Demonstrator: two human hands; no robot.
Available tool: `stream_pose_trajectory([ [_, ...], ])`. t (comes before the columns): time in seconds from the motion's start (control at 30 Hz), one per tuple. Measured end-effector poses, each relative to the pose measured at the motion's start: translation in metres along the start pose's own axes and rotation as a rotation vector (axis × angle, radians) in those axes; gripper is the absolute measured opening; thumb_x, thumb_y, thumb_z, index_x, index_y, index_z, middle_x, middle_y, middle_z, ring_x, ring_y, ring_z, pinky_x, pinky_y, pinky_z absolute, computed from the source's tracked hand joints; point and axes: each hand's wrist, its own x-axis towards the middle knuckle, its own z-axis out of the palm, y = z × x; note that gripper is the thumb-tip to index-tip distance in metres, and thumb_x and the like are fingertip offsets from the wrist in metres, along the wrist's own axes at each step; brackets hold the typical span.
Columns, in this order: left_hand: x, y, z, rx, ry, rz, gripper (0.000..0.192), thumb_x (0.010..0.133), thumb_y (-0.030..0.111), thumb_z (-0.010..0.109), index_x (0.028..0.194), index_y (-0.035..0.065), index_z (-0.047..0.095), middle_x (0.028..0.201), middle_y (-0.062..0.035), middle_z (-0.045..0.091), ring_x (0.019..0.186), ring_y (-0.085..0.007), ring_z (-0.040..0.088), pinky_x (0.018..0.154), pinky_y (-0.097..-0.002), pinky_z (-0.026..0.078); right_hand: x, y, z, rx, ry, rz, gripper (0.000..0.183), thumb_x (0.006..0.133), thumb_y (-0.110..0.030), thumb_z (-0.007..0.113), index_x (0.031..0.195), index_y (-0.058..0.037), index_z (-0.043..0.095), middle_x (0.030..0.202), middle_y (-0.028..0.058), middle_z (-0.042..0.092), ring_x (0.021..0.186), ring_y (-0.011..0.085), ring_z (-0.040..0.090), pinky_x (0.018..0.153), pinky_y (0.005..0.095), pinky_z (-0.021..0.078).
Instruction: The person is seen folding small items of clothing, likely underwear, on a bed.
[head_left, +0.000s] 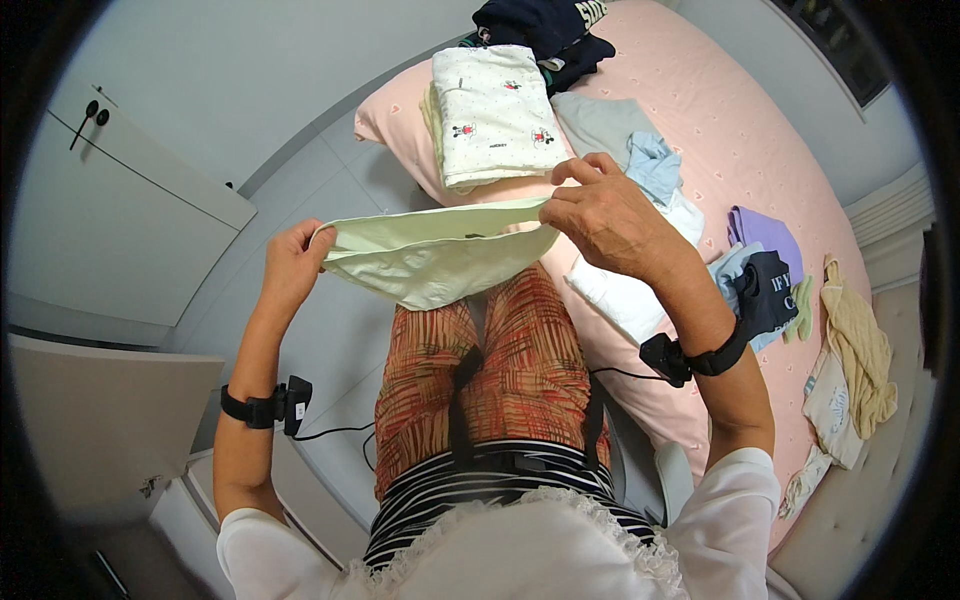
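A pale green cloth garment (442, 259) is stretched between my two hands above my knees, its upper opening spread and its lower part sagging. My left hand (295, 262) pinches its left end between thumb and fingers. At the other end, the fingertips of my right hand (604, 217) hold the edge, just in front of the bed. Beyond the garment, a folded white cloth with printed cartoon figures (491, 112) lies on top of pale green fabric at the bed's corner.
The pink bed (720, 135) carries dark clothes (540, 30), a grey cloth (604, 124), light blue cloth (652, 165), white cloth (619, 296), a purple cloth (765, 236), a black printed garment (765, 292) and a beige garment (859, 345). A white cabinet (112, 217) stands left; cables run from both wrist devices.
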Motion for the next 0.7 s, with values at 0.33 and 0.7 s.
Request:
stream_pose_trajectory([
  [0.33, 0.002, -0.002, -0.006, 0.346, 0.271, 0.048, 0.020, 0.081, 0.015, 0.052, 0.076, -0.0036, 0.058, 0.051, -0.0074, 0.045, 0.048, -0.0128, 0.038, 0.047, -0.0299, 0.034, 0.004, -0.005, -0.004, 0.058, -0.121, 0.006, 0.010, 0.070, -0.013, 0.064, 0.077, -0.0064, 0.059, 0.076, 0.0047, 0.061, 0.092, 0.0234, 0.052, 0.087, 0.0383, 0.0367],
  [0.7, 0.005, 0.005, -0.015, -0.004, 0.085, -0.228, 0.027, 0.088, 0.024, 0.047, 0.076, 0.0019, 0.056, 0.052, -0.0046, 0.053, 0.042, -0.0114, 0.050, 0.040, -0.0245, 0.037, 0.001, -0.013, -0.009, 0.099, -0.030, -0.039, 0.013, 0.068, -0.010, 0.065, 0.080, -0.0070, 0.059, 0.079, 0.0034, 0.059, 0.083, 0.0220, 0.052, 0.080, 0.0346, 0.0392],
])
